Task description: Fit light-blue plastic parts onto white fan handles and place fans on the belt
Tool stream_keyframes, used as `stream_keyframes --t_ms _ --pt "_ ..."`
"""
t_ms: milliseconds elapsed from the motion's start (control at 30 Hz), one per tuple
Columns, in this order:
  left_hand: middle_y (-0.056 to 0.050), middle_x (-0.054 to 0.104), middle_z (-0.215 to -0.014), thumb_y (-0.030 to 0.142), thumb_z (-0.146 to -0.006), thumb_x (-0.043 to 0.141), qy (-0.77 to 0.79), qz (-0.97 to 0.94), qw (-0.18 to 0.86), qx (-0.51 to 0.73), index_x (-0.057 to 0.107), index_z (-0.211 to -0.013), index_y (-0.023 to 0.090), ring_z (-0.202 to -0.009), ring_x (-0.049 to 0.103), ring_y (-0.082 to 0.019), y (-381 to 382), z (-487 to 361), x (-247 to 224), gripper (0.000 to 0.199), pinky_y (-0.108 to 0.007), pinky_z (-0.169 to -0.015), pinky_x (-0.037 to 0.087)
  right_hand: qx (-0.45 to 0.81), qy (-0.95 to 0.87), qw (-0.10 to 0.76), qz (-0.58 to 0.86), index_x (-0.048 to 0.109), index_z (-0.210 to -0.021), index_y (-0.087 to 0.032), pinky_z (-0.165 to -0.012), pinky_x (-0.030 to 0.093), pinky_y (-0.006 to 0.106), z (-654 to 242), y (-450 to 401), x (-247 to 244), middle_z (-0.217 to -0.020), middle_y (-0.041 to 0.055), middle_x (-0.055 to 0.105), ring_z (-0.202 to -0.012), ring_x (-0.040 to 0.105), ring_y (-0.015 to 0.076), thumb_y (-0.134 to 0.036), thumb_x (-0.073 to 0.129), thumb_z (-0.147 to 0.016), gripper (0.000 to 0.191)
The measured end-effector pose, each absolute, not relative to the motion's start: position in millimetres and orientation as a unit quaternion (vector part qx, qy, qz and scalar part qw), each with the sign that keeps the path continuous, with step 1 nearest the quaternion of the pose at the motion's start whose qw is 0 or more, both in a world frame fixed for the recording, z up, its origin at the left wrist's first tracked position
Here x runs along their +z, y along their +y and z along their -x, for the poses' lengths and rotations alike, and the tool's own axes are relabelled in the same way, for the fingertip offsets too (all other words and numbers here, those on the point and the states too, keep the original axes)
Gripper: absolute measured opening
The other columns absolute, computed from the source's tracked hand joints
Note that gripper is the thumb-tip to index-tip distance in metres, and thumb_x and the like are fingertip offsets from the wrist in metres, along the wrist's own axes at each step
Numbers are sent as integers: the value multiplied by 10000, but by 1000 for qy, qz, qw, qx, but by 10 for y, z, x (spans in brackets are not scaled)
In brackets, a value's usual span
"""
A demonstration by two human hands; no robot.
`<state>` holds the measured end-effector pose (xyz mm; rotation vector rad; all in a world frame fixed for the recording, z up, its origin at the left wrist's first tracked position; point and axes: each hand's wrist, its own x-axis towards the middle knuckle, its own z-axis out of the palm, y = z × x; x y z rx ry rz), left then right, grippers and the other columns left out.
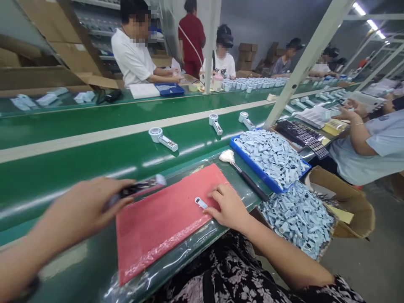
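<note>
The right hand [229,206] lies flat with loose fingers on the red mat [164,219], its fingertips just touching a small blue-white piece [200,203]. The left hand [83,208] holds a blurry dark stick-shaped part [139,188] above the mat's left edge, by the green belt [94,155].

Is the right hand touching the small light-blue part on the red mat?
Touching: the head view shows the right hand fingertips meeting the small part on the red mat.

Both bare hands were out over the tabletop's near edge.
The left hand [82,209] was curled in a closed grip; the right hand [229,207] lay palm-down, fingers spread forward.
</note>
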<state>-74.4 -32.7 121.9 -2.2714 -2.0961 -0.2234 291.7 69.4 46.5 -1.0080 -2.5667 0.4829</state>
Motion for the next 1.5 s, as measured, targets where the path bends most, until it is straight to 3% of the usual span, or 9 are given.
stream_keyframes --t_ms 233,433,533,700,867,1133,1233,1367,1500 --pt "-64 698 -1077 359 -996 482 -587 805 14 -87 623 -1243 243 -967 600 -260 15 -311 773 307 -410 -791 440 118 -940 180 263 654 -1056 -194 -797 432 407 -2885 452 376 -1050 96 684 -939 595 257 -325 531 -1021 183" --pt "-89 622 -1217 435 -984 552 -581 803 -2 -133 581 -1302 266 -1051 565 -276 -13 -242 667 361 -456 -885 479 258 -892 263 261 621 -1159 -187 -791 475 343 -2844 526 704 -1016 74 704 -907 636 214 -269 442 -1024 239" --pt "-108 615 -1240 468 -981 560 -579 793 -33 -188 544 -1293 201 -1109 556 -275 -73 -228 665 410 -466 -948 482 305 -874 228 301 590 -1238 -202 -789 487 332 -2665 665 870 -1035 50 732 -895 674 204 -249 443 -1002 282" --pt "-108 627 -1241 442 -991 556 -572 773 -30 -273 534 -1257 192 -1197 545 -271 -125 -307 668 366 -481 -1026 454 256 -905 112 320 610 -1125 -193 -649 454 327 -2315 755 919 -912 41 748 -773 701 217 -259 407 -1029 234" --pt "-79 677 -1115 311 -1026 459 -586 760 -63 -275 630 -1080 205 -1056 585 -240 -93 -385 700 209 -446 -928 488 187 -919 65 342 628 -1053 -179 -575 402 321 -2213 746 953 -861 61 734 -714 682 220 -269 428 -1038 220" --pt "-58 667 -960 339 -1008 458 -618 728 -92 -281 655 -953 203 -917 587 -221 -21 -416 700 246 -390 -816 510 287 -884 215 299 669 -877 -220 -839 485 316 -2314 921 711 -953 21 652 -966 615 186 -233 632 -968 99" --pt "-50 674 -987 356 -1002 478 -611 734 -106 -275 657 -952 212 -937 607 -213 -57 -401 723 235 -375 -816 519 377 -858 195 290 682 -1029 -218 -914 489 336 -2356 977 644 -1068 29 686 -1032 629 182 -253 640 -968 82" --pt "-60 698 -1097 414 -1005 494 -606 754 -85 -240 651 -1054 221 -1025 634 -236 -234 -492 709 254 -419 -884 535 381 -886 114 238 615 -1310 -191 -1041 444 425 -2472 939 664 -1285 94 659 -1190 591 245 -309 682 -940 394" --pt "-98 703 -1176 350 -1013 451 -634 746 -11 -203 644 -1137 208 -1145 619 -299 -376 -684 621 270 -545 -1016 478 322 -917 105 210 624 -1320 -231 -1040 418 430 -2533 842 641 -1240 69 659 -1166 562 241 -264 629 -967 355"
